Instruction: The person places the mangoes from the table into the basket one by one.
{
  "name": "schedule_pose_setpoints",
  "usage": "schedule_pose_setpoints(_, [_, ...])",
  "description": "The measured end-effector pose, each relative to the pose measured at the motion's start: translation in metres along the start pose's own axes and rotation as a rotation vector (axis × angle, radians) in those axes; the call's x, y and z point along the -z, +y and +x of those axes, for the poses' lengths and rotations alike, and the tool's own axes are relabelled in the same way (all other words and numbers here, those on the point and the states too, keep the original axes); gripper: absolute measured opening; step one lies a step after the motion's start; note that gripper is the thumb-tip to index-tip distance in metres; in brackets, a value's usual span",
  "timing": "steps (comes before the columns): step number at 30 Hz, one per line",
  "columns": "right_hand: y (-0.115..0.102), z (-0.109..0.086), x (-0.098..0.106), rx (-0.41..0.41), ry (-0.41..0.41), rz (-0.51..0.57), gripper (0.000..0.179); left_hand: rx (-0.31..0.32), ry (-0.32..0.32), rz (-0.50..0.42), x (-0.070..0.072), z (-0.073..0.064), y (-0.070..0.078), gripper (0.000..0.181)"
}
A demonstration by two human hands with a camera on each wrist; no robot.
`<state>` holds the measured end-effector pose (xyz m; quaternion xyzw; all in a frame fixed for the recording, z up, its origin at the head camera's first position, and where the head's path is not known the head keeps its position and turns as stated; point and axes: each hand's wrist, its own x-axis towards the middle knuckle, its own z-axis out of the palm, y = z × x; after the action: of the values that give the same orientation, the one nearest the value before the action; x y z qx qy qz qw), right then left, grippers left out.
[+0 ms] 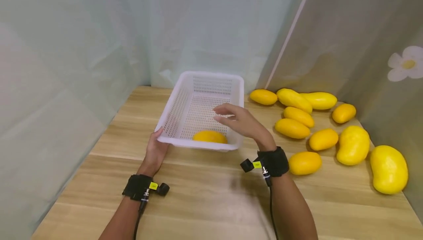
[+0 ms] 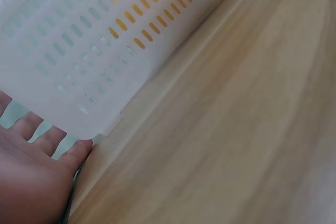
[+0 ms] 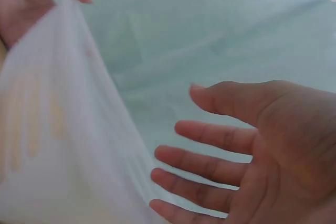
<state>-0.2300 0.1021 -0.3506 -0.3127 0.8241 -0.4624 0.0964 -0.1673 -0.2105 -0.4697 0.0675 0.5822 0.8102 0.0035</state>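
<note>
A white plastic basket (image 1: 167,113) with slotted walls stands at the back of the table, one yellow mango (image 1: 210,136) lying inside against its near wall. My left hand (image 1: 156,151) grips the basket's near left corner, thumb over the rim and fingers against the outside. In the left wrist view those fingers (image 2: 50,139) show at the edge of the basket (image 2: 58,85). Over the right part of the basket hovers my right hand (image 1: 242,120), its fingers extended and spread apart. The right wrist view shows nothing in that hand's palm (image 3: 273,177).
Several yellow mangoes of different sizes lie to the right of the basket, from a small mango (image 1: 263,97) near the curtain to a large mango (image 1: 389,169) at the table's right edge. Pale fabric (image 1: 211,27) hangs behind the wooden table (image 1: 205,203).
</note>
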Motion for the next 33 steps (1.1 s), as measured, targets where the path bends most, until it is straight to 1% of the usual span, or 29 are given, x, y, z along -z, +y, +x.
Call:
schedule_pose_setpoints(2, [0.002, -0.006, 0.015, 0.003, 0.055, 0.01, 0.038, -0.008, 0.004, -0.005, 0.001, 0.003, 0.001, 0.062])
schedule_pose_setpoints(5, [0.008, -0.019, 0.037, -0.009, 0.134, 0.006, 0.04, -0.006, 0.022, -0.02, 0.003, 0.005, 0.002, 0.062])
schedule_pose_setpoints(8, [0.02, -0.036, 0.057, -0.062, 0.195, -0.024, 0.043, 0.003, 0.031, -0.018, 0.006, 0.003, 0.004, 0.063])
schedule_pose_setpoints(10, [0.027, -0.047, 0.069, -0.14, 0.206, -0.081, 0.047, 0.006, 0.041, -0.016, 0.009, 0.001, 0.005, 0.063])
schedule_pose_setpoints(11, [0.031, -0.053, 0.075, -0.183, 0.201, -0.114, 0.049, 0.006, 0.046, -0.012, 0.01, 0.0, 0.006, 0.063])
schedule_pose_setpoints(14, [0.042, -0.066, 0.089, -0.348, 0.181, -0.224, 0.056, 0.005, 0.05, -0.004, 0.011, -0.004, 0.008, 0.063])
schedule_pose_setpoints(16, [0.05, -0.071, 0.097, -0.427, 0.164, -0.293, 0.059, 0.002, 0.05, 0.005, 0.012, -0.005, 0.01, 0.063])
schedule_pose_setpoints(18, [0.058, -0.074, 0.102, -0.474, 0.162, -0.344, 0.059, -0.006, 0.051, 0.003, 0.012, -0.004, 0.012, 0.064])
schedule_pose_setpoints(22, [0.067, -0.079, 0.108, -0.51, 0.146, -0.417, 0.064, -0.003, 0.05, -0.018, 0.012, -0.001, 0.013, 0.064])
schedule_pose_setpoints(25, [0.069, -0.083, 0.109, -0.554, 0.135, -0.428, 0.071, 0.017, 0.044, -0.02, 0.012, 0.0, 0.012, 0.065])
schedule_pose_setpoints(28, [0.071, -0.084, 0.109, -0.589, 0.124, -0.391, 0.075, 0.015, 0.047, -0.01, 0.013, -0.002, 0.011, 0.065])
schedule_pose_setpoints(31, [0.076, -0.084, 0.106, -0.618, 0.1, -0.32, 0.079, -0.006, 0.061, -0.012, 0.017, -0.007, 0.01, 0.064])
schedule_pose_setpoints(33, [0.08, -0.084, 0.103, -0.643, 0.083, -0.278, 0.081, -0.006, 0.064, -0.007, 0.019, -0.011, 0.008, 0.064])
